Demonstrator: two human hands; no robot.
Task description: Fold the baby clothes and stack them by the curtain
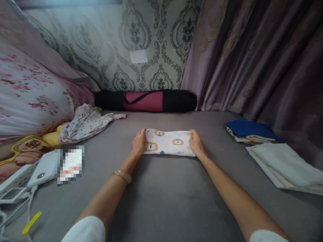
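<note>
- In the centre of the frame we see a white, rectangular folded cloth [168,143] printed with tan lion faces and green leaves, held over a smooth grey fabric surface [171,201]; we cannot tell whether its lower edge touches down.
- We find the left hand [139,143] at the cloth's left end, fingers closed in a pinch on it; a pale, rounded bangle [122,175] circles that wrist.
- We find the right hand [196,143] at the opposite end, its fingers likewise curled tight on the edge.
- Right of frame, we see a blue folded fabric [252,130] topping a small stack, and just below it a pale green folded cloth [295,164].
- Upper centre, we see a black-and-maroon cylindrical bag [146,101] lying along the wall.
- At left, we see a crumpled white patterned garment [85,126] and, lower, a white boxy device [46,168].
</note>
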